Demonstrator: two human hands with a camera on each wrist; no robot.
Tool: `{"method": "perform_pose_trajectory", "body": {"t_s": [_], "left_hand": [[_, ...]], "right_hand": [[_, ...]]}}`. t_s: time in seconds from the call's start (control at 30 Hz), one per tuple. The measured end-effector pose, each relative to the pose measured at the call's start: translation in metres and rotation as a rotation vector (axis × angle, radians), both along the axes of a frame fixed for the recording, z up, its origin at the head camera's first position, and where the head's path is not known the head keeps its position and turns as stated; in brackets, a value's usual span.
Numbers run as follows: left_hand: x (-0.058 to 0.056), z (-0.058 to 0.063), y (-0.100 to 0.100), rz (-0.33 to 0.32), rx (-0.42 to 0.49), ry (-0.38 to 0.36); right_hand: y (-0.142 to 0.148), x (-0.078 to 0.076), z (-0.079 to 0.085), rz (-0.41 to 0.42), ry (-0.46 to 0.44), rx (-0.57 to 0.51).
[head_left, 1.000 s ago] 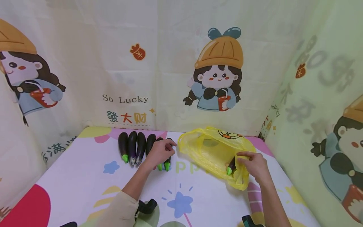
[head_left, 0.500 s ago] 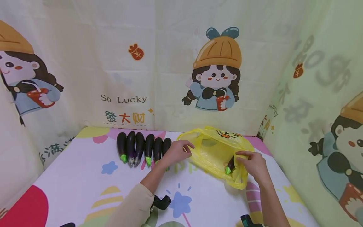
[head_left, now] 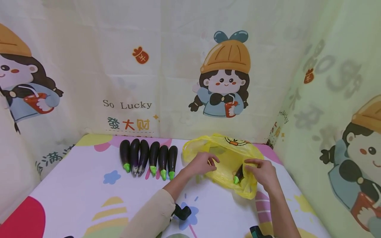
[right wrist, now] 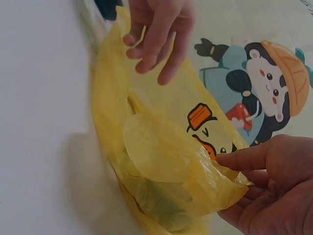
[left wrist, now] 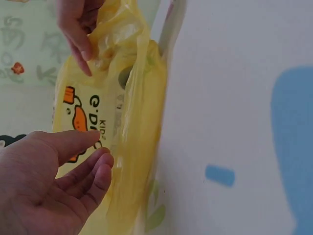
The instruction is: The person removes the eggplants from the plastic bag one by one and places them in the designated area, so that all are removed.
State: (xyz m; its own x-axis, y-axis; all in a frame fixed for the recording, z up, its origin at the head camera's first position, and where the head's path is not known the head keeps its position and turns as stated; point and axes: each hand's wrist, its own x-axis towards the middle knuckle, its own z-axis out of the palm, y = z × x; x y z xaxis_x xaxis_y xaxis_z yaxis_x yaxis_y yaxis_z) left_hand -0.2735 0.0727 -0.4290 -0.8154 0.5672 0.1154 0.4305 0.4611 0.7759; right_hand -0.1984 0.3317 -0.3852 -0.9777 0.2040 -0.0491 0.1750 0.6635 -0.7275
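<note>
A yellow plastic bag [head_left: 221, 165] lies with its mouth spread toward the person, a printed cartoon on its upper side. Inside its right end is one eggplant [head_left: 239, 174] with a bright green cap. My right hand [head_left: 263, 172] pinches the bag's rim at the right; in the right wrist view, thumb and fingers hold the thin film. My left hand [head_left: 203, 163] hovers at the bag's mouth, fingers loosely bent and nothing between them. In the left wrist view, a gap shows between the thumb and fingertips.
Several eggplants [head_left: 154, 157] lie side by side in a row left of the bag, stems toward the person. The printed tablecloth [head_left: 74, 195] ends at a cartoon-patterned curtain [head_left: 175, 82] behind, with more curtain on both sides.
My left hand has moved right, from over the right end of the eggplant row to the bag's mouth. My right hand keeps its hold on the bag's rim.
</note>
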Motion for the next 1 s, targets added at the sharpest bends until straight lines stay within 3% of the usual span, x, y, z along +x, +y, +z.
{"method": "perform_pose_trajectory", "body": {"t_s": [0.37, 0.7, 1.0], "left_hand": [[-0.002, -0.005, 0.033, -0.038, 0.016, -0.034], [-0.011, -0.011, 0.061, -0.087, -0.016, -0.029], [-0.010, -0.013, 0.078, -0.057, -0.048, -0.042]], "right_hand": [[0.002, 0.001, 0.001, 0.003, -0.012, 0.004], [0.002, 0.001, 0.002, -0.006, -0.014, -0.001], [0.001, 0.001, 0.001, -0.007, -0.004, -0.009]]}}
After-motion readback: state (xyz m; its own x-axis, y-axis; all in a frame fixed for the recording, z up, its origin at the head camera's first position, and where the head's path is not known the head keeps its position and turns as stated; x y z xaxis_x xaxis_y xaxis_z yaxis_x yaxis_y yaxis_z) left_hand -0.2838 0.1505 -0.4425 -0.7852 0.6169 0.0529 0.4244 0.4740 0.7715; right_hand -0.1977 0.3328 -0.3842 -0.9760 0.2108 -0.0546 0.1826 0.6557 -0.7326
